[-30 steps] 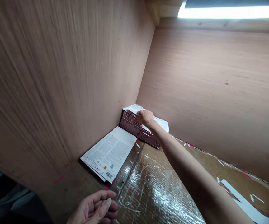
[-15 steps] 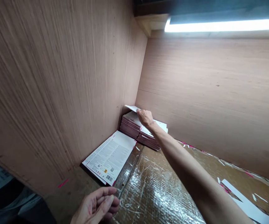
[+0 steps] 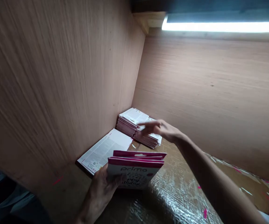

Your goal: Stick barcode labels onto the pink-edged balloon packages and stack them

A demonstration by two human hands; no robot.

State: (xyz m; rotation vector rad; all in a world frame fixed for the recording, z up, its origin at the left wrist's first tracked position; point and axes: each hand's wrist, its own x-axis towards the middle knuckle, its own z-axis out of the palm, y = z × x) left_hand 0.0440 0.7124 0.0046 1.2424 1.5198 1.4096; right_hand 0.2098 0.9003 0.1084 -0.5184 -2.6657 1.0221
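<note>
My left hand (image 3: 104, 189) grips several white and pink printed cards (image 3: 134, 174) by their left side. "prima" shows on the front one, and a hang hole cuts the top edge of the rear one. My right hand (image 3: 159, 129) is slightly blurred, its fingers stretched toward the left, with nothing visible in it. It is in front of two neat piles of flat printed cards in the corner, the left pile (image 3: 134, 116) and the right pile (image 3: 148, 141), and partly hides the right one. Nearer me, larger printed sheets (image 3: 108, 143) lie against the side panel.
Wooden panels rise at the left (image 3: 66, 77) and at the back (image 3: 206, 87). A lit tube lamp (image 3: 218, 27) hangs above. Clear plastic film (image 3: 178, 189) covers the brown work surface, with pink and white paper scraps (image 3: 205, 213) at the right.
My right hand has drawn back from the left pile and opened; the card it held is now out of it. My left hand, empty before, has risen and now holds several printed cards.
</note>
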